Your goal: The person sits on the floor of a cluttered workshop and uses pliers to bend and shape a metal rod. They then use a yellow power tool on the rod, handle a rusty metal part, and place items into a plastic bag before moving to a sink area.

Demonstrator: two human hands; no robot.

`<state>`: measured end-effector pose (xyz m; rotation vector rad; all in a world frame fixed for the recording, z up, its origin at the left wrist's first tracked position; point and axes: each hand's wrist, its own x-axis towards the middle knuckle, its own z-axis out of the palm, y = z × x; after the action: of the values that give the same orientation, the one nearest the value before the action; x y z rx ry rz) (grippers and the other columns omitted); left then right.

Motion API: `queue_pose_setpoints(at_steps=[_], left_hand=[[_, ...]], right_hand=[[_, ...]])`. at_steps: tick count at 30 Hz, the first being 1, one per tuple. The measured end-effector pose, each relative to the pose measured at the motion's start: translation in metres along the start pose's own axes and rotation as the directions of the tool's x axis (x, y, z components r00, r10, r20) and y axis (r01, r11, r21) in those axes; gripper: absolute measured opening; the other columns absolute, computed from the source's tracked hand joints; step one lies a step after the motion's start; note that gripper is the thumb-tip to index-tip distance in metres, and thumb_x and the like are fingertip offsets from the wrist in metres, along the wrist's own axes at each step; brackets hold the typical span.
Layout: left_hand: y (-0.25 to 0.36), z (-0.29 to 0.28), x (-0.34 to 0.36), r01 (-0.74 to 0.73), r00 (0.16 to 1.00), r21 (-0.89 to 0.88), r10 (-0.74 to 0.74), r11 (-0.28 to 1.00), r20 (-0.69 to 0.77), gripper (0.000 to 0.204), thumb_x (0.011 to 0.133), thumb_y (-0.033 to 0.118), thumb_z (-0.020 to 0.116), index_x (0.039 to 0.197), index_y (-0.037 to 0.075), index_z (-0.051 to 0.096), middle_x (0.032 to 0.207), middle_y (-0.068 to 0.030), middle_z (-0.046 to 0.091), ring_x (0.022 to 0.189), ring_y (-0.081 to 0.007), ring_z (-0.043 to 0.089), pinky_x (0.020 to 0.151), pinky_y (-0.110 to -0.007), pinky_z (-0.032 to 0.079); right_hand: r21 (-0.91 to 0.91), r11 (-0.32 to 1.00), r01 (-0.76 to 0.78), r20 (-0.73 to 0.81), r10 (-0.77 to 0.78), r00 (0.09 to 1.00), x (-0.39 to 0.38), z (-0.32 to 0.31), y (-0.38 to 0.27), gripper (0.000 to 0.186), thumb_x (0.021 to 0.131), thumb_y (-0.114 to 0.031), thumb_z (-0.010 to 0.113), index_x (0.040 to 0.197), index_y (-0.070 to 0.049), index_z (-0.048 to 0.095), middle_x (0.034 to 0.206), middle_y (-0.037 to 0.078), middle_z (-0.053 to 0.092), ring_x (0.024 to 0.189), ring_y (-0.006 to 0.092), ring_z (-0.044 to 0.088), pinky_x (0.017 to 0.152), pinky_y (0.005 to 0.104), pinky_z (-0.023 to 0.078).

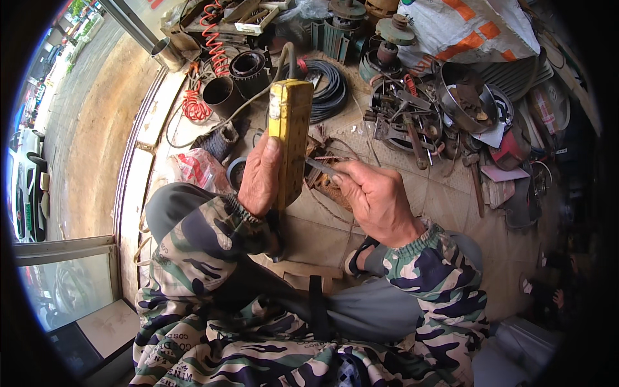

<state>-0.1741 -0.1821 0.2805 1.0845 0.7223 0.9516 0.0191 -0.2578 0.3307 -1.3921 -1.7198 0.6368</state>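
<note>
Head view looks down on a person sitting on a tiled floor [445, 193] in camouflage sleeves. The left hand [259, 175] is wrapped around a long yellow box-shaped control unit [290, 138], fingers closed on its left edge and the thumb lying up its face, holding it upright just above the knees. A pale worn label sits near the top left of the yellow face; its print is too small to tell. A grey cable [258, 97] leaves the top of the unit and runs off toward the upper left.

The right hand [377, 200] is closed around a thin metal tool [320, 166], pinched between thumb and fingers, its tip touching the right side of the yellow unit.

Beyond the hands, 2 dark metal cylinders [235, 80] stand near a coiled red hose [209, 64], and a black cable coil [329, 87] lies behind the unit. To the right is a heap of metal tools and parts [406, 119] beside a round steel bowl [467, 100]. A white sack with orange stripes [464, 26] fills the upper right, and a crumpled clear bag with red print [196, 168] lies just left of the left hand. A sandalled foot [361, 255] shows under the right wrist.
</note>
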Motion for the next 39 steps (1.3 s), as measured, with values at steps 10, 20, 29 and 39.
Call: queue_pose_setpoints(at_steps=[10, 20, 29, 39], left_hand=[[-0.002, -0.002, 0.001, 0.005, 1.000, 0.006, -0.006, 1.000, 0.027, 0.059, 0.101, 0.047, 0.043, 0.140, 0.003, 0.040, 0.111, -0.0055, 0.059, 0.091, -0.0111, 0.054, 0.077, -0.026, 0.046], [-0.002, 0.000, 0.002, -0.053, 0.998, 0.044, 0.052, 0.998, 0.018, 0.056, 0.102, 0.043, 0.041, 0.141, 0.002, 0.040, 0.116, -0.0062, 0.057, 0.099, -0.0127, 0.052, 0.084, -0.027, 0.044], [-0.005, 0.001, 0.002, -0.057, 0.998, 0.025, 0.057, 0.998, 0.018, 0.056, 0.102, 0.042, 0.041, 0.143, 0.004, 0.038, 0.114, -0.0064, 0.057, 0.097, -0.0131, 0.053, 0.082, -0.028, 0.045], [-0.015, -0.004, 0.003, -0.074, 0.997, 0.070, 0.076, 0.995, -0.021, 0.058, 0.103, 0.047, 0.033, 0.134, 0.000, 0.044, 0.116, -0.0113, 0.059, 0.100, -0.0176, 0.057, 0.088, -0.033, 0.046]], right_hand=[[0.000, 1.000, -0.020, 0.011, 0.020, 1.000, 0.001, 0.000, 0.000, 0.008, 0.086, -0.005, 0.063, 0.093, 0.000, 0.061, 0.072, 0.018, 0.061, 0.068, 0.0375, 0.063, 0.056, 0.0407, 0.047], [-0.029, 1.000, 0.001, 0.015, -0.001, 1.000, 0.001, 0.000, 0.001, 0.008, 0.088, -0.006, 0.063, 0.092, -0.001, 0.061, 0.072, 0.018, 0.061, 0.067, 0.0372, 0.062, 0.055, 0.0401, 0.047], [-0.022, 0.999, -0.024, 0.015, 0.024, 1.000, -0.001, -0.001, -0.001, 0.008, 0.088, -0.007, 0.063, 0.093, -0.001, 0.062, 0.073, 0.018, 0.062, 0.067, 0.0369, 0.063, 0.056, 0.0400, 0.048], [0.005, 1.000, 0.017, -0.012, -0.017, 1.000, -0.003, 0.006, 0.008, 0.009, 0.087, -0.009, 0.064, 0.094, -0.003, 0.062, 0.073, 0.018, 0.062, 0.067, 0.0366, 0.063, 0.055, 0.0418, 0.047]])
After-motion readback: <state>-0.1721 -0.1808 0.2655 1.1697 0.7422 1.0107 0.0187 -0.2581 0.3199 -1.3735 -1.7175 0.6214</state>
